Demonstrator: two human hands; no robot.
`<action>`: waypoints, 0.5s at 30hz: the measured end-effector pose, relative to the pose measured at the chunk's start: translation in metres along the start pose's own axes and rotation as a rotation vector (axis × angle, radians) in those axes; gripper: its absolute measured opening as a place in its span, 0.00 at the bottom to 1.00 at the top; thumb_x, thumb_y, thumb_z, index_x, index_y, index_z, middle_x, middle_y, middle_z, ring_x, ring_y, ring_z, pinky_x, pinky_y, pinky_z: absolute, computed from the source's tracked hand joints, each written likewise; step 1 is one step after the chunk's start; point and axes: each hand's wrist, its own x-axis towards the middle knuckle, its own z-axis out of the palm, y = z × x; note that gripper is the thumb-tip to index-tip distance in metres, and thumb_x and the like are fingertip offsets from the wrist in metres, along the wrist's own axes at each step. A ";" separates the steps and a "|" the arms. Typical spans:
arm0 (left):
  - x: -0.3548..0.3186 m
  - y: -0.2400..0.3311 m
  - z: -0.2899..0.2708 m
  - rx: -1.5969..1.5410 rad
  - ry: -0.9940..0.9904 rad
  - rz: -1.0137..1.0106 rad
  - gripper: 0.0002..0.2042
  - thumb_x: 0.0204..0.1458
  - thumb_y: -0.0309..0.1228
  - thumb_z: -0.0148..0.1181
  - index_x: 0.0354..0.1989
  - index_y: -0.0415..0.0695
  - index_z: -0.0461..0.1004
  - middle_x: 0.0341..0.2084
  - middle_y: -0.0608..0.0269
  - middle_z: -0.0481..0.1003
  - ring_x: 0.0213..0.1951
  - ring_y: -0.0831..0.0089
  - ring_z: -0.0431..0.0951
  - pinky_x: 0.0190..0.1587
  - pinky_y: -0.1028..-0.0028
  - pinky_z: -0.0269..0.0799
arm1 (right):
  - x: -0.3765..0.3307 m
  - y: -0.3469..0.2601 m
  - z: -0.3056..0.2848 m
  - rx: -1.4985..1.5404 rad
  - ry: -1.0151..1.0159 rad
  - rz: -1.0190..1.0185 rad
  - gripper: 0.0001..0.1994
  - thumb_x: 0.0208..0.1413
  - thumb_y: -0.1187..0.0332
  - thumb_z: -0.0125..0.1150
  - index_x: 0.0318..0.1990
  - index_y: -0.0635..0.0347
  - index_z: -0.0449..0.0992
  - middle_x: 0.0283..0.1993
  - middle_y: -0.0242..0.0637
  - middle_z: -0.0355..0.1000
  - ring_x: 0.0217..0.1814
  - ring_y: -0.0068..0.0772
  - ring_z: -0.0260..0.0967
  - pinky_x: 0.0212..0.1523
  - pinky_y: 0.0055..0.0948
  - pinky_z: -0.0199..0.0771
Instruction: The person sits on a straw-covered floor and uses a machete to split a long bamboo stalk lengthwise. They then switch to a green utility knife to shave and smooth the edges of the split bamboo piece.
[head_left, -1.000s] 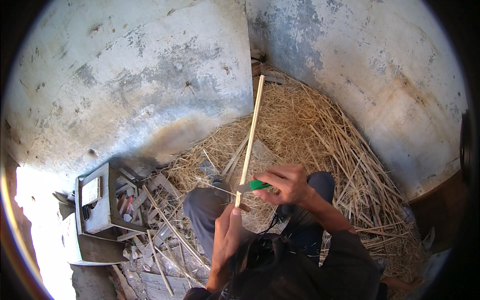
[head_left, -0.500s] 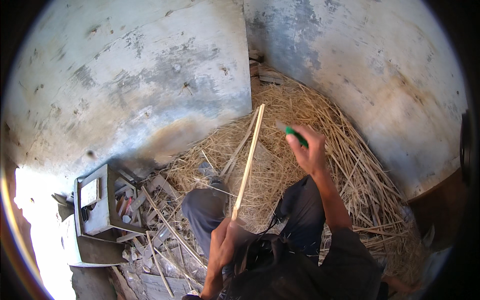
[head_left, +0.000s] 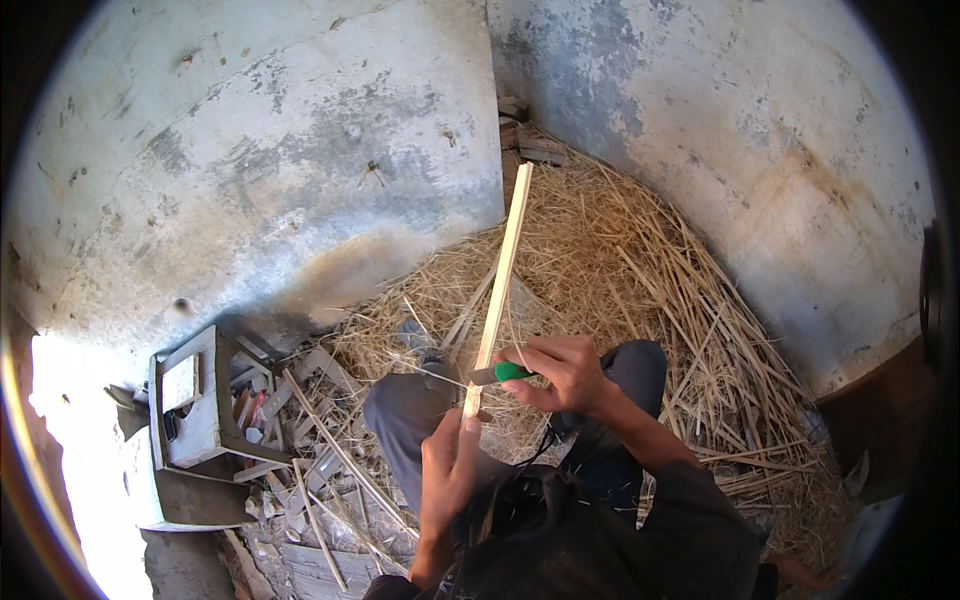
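My left hand (head_left: 450, 452) grips the lower end of a long, pale wooden strip (head_left: 508, 245), which slants up and away from me. In my right hand (head_left: 562, 374) is a knife with a green handle (head_left: 512, 371). Its short grey blade (head_left: 483, 377) lies against the strip a little above my left fingers. A thin sliver (head_left: 512, 320) curves beside the strip, near my right fingers. Part of the handle is hidden inside my right fist.
Straw-like shavings (head_left: 590, 240) cover the floor ahead, with a pile of thin strips (head_left: 720, 330) along the right wall. A battered wooden box (head_left: 195, 440) with clutter stands at the left. Loose sticks (head_left: 335, 455) lie beside my left knee (head_left: 405, 415).
My right hand has come down and left with the knife, from beyond the strip's right side to its lower part. The strip's far end has risen slightly in view.
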 end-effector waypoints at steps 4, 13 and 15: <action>-0.001 0.002 0.002 0.038 0.019 0.025 0.15 0.73 0.34 0.51 0.47 0.34 0.78 0.28 0.60 0.76 0.35 0.78 0.71 0.40 0.71 0.70 | 0.003 0.000 -0.005 -0.041 -0.003 -0.023 0.15 0.59 0.55 0.72 0.45 0.55 0.86 0.26 0.30 0.75 0.22 0.30 0.74 0.23 0.32 0.73; -0.004 0.006 0.001 0.085 0.002 -0.020 0.15 0.73 0.34 0.50 0.48 0.35 0.79 0.27 0.54 0.76 0.32 0.74 0.71 0.39 0.68 0.71 | 0.004 0.001 -0.010 -0.109 0.028 -0.047 0.15 0.57 0.56 0.73 0.44 0.57 0.87 0.23 0.30 0.73 0.18 0.29 0.70 0.19 0.31 0.68; -0.004 0.007 0.000 0.085 -0.006 -0.024 0.15 0.73 0.34 0.49 0.48 0.35 0.78 0.26 0.54 0.75 0.31 0.73 0.71 0.38 0.68 0.70 | 0.005 0.002 -0.011 -0.114 0.056 -0.040 0.15 0.57 0.56 0.73 0.43 0.57 0.86 0.21 0.30 0.72 0.17 0.29 0.69 0.19 0.31 0.67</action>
